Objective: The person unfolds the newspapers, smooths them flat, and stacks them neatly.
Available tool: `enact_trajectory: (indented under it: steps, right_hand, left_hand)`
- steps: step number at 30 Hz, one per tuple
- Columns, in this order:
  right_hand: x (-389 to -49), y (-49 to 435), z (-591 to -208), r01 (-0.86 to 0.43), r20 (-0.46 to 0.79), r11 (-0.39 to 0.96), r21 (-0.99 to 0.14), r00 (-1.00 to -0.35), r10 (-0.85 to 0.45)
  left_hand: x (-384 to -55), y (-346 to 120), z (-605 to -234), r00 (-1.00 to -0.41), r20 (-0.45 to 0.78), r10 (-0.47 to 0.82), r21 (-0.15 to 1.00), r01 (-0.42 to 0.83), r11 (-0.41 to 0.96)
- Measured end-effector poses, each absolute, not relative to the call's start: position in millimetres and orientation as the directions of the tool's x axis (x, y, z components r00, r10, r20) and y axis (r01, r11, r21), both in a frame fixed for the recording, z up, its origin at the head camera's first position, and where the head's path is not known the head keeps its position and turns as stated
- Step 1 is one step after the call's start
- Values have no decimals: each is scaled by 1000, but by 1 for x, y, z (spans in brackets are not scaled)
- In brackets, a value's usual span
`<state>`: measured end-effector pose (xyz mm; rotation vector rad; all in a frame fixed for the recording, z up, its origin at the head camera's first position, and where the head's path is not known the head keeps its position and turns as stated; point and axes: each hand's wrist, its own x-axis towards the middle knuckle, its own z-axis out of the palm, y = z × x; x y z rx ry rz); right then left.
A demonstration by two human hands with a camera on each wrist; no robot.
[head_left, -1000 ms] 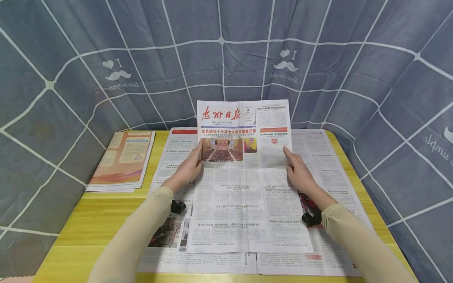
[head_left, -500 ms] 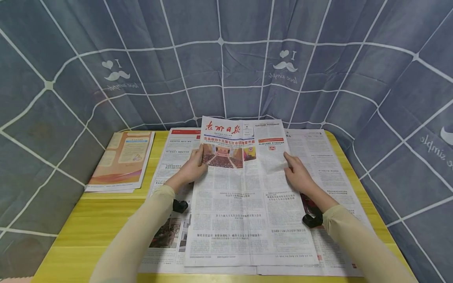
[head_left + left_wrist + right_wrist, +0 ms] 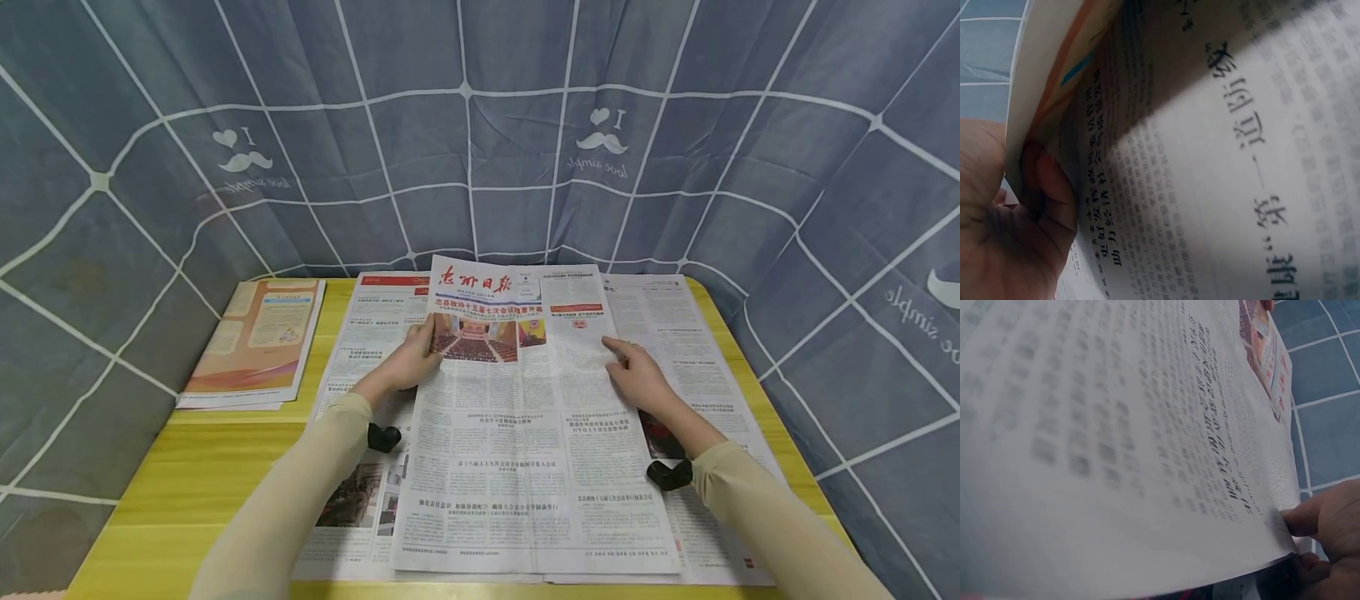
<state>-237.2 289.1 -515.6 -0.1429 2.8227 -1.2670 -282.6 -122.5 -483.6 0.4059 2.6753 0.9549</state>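
Observation:
A folded newspaper [image 3: 495,433] with a red masthead and a colour photo of a hall lies over a wider spread of newspapers [image 3: 697,358] in the head view. My left hand [image 3: 408,360] grips its left edge beside the photo. In the left wrist view, the curled fingers of that hand [image 3: 1029,219] hold the paper's bent edge. On the opposite side my right hand [image 3: 637,377] pinches the right edge. The right wrist view shows this hand's thumb [image 3: 1304,517] on top of the sheet and the other fingers below it. The sheet bows slightly between both hands.
A stack of orange-pink printed booklets [image 3: 255,342] lies at the left on the yellow wooden table [image 3: 195,475]. A grey-blue curtain [image 3: 510,150] with white grid lines surrounds the table at the back and sides.
Both hands have brought the newspaper down and slightly toward me. Its top edge sits lower, and its bottom edge now reaches near the front of the spread below. Both grips stay on the edges.

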Motion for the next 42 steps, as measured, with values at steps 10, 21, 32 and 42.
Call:
enact_trajectory:
  steps: [10,21,32,42]
  right_hand:
    - [-237,287,-517,34,-102,680,-732,-993,-60]
    - [-238,286,-517,40,-114,689,-724,-991,-62]
    - [-236,288,-520,23,-105,692,-722,-991,-77]
    - [-237,286,-521,22,-101,704,-710,-992,-71]
  left_hand:
    - [-283,-119,-483,-933,-212,289,582,117,805]
    - [-275,-112,-476,-956,-208,207,444,96,891]
    - [-259,-71,-469,-890,-102,444,339,389,857]
    - [-240,-18,-477,-692,-179,699,344,622,703]
